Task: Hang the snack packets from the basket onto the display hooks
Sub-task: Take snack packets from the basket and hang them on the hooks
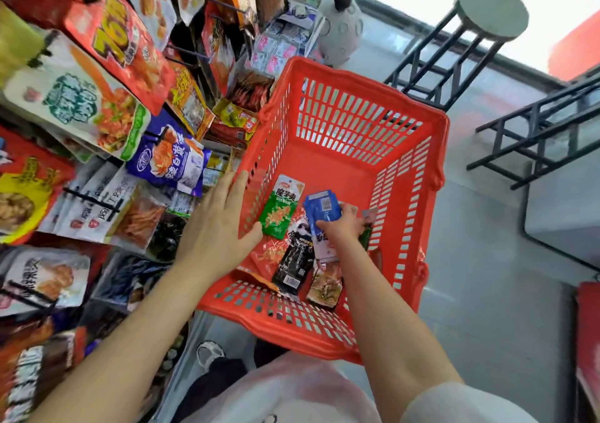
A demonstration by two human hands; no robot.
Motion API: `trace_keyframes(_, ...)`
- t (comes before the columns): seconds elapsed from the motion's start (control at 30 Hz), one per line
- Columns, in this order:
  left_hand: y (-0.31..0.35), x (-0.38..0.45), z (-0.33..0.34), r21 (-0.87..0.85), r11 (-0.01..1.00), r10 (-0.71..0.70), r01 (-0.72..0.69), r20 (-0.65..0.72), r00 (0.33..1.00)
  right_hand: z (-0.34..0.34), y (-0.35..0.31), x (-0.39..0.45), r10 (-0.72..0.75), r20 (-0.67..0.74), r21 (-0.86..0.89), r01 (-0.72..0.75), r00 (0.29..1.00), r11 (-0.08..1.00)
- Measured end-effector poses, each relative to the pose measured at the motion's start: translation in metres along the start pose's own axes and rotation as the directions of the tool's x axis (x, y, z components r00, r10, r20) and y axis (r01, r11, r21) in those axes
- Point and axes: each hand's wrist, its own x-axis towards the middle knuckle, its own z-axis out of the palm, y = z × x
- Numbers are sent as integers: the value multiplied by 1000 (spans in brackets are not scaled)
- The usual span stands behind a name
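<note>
**Right hand on blue packets inside red basket, left hand flat at basket's side**

Display rack [97, 104] fills whole left side of frame, top to bottom: hanging snack bags packed edge to edge. Biggest ones upper left – red bag w/ yellow lettering [120, 42], white bag w/ green lettering [74, 101] under it, purple-blue bag [168, 159] just right of that. Black hooks [224, 4] stick out near top centre.

Red basket [324, 328] takes centre of frame, slotted walls, mostly bare floor in its upper half. Snack packets sit bunched in its lower half.

Black-legged stool w/ round pale seat [493, 7] upper right; more black frames at right edge, mid-height. Grey floor lower right.

Left hand [217, 228], centre-left: fingers straight and spread, palm down, over basket's left wall, thumb tip touching green packet [281, 208]. Holds nothing.

Right hand [344, 224], centre, inside basket: fingers curled round a small stack of blue packets [321, 208], upper ends fanned above the fist; how many, can't tell.

Loose in basket below the hands: black packet [292, 263], orange-red packet [268, 254] left of it, brownish packet [324, 286] at lower right of the pile. Green packet lies tilted, just left of the blue stack.
</note>
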Motion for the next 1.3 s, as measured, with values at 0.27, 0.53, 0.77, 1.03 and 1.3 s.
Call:
trace_keyframes(0.27,2,1,-1,37,999,-2,3,-7,1000,6,0,4,-122,197,-68,138,973,988)
trace_keyframes(0.53,-2,-2,-4,-15,1000,24,-23,34,999,-25,-43,-2,-409,-37,278,402,912,872)
trace_keyframes(0.77,-9,-20,0,-44,999,-5,5,-2,1000,-15,-68,4,-333,231,537,165,914,827)
trace_keyframes(1.03,-9,-20,4,-64,998,-25,25,-1,1000,64,-46,12,-68,112,119,54,991,991)
trace_keyframes(1.3,-8,-18,3,-57,998,-31,31,-9,999,79,-47,8,-24,280,249,-49,960,967)
